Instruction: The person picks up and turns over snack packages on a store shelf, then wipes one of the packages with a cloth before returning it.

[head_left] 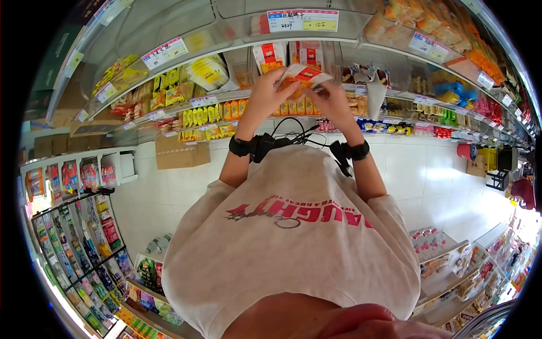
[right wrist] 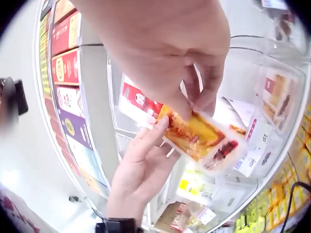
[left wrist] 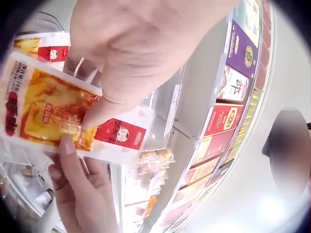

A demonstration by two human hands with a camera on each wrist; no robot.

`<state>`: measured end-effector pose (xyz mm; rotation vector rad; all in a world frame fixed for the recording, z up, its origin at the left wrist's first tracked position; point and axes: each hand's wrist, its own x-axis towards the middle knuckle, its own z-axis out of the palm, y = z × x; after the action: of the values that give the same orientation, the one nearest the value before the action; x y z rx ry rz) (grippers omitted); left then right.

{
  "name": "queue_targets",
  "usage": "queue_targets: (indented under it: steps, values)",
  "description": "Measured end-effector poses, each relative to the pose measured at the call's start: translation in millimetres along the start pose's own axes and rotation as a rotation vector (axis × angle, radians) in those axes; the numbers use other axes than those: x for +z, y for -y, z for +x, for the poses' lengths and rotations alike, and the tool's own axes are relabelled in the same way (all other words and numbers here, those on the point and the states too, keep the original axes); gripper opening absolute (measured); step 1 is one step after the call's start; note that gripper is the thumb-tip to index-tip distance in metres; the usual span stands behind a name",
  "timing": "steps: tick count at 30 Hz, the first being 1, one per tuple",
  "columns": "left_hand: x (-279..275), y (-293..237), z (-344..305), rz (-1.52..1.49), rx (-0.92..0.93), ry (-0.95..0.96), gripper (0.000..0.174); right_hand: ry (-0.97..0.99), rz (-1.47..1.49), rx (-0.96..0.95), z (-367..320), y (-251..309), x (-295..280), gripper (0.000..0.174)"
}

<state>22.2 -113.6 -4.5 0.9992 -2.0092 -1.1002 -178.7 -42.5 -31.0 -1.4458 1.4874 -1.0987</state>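
Observation:
Both hands hold a flat sealed snack packet [head_left: 305, 74] in front of a shop shelf. It has white edges, a red label with a cartoon face, and a window showing yellow-orange food, as the left wrist view shows on the packet [left wrist: 53, 109]. My left hand [head_left: 265, 93] pinches one side, its thumb lying on the window face. From the other side my right hand [head_left: 333, 104] grips it, thumb against the same face in the right wrist view, where the packet [right wrist: 199, 138] is tilted. Behind the packet, similar red-and-white packets [head_left: 270, 56] stand in a clear bin.
Price tags line the shelf edges, among them a large tag [head_left: 302, 21] above the hands. Yellow snack packs [head_left: 202, 116] fill the lower tier. A cardboard box [head_left: 182, 152] stands on the floor below. Boxed goods [left wrist: 226, 116] line a shelf, with a person [left wrist: 290, 153] beyond.

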Motion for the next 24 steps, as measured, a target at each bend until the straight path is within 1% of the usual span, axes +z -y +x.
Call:
queue_targets:
  steps: [3,4,7,8,11,13,14,16,17,19,20,22,23,24]
  values:
    - [-18,13,7,0.213,0.367,-0.190,0.028,-0.232,-0.120,-0.461,28,12,9,0.021]
    - [-23,17,8,0.199,0.325,-0.230,0.026,-0.253,-0.073,-0.421,37,12,15,0.020]
    - [-32,22,10,-0.012,-0.038,-0.264,0.025,-0.274,-0.104,-0.403,62,14,33,0.017]
    - [-30,31,15,-0.083,0.031,-0.327,0.025,-0.268,-0.117,-0.409,71,11,39,0.017]
    - [-33,62,20,0.027,0.027,-0.376,0.028,-0.252,-0.148,-0.404,91,-8,56,0.018]
    - [-39,71,23,0.047,0.003,-0.391,0.026,-0.241,-0.164,-0.369,98,-13,61,0.018]
    - [-40,75,23,0.057,-0.013,-0.397,0.025,-0.238,-0.191,-0.383,99,-17,62,0.018]
    - [-40,75,22,0.049,0.038,-0.424,0.024,-0.225,-0.245,-0.409,97,-13,63,0.018]
    - [-39,75,20,0.044,0.058,-0.437,0.024,-0.151,-0.309,-0.359,96,-17,62,0.018]
    - [-37,62,14,0.067,0.070,-0.548,0.023,-0.007,-0.433,-0.262,100,-30,57,0.019]
    - [-37,58,13,0.080,0.084,-0.603,0.023,-0.114,-0.363,-0.304,99,-36,55,0.022]
    - [-46,66,6,0.062,-0.047,-0.508,0.024,-0.323,-0.224,-0.388,96,-56,52,0.028]
    - [-50,70,3,0.054,-0.114,-0.461,0.024,-0.340,-0.271,-0.326,96,-66,46,0.033]
    - [-52,72,2,0.038,-0.150,-0.367,0.025,-0.357,-0.316,-0.263,100,-78,39,0.040]
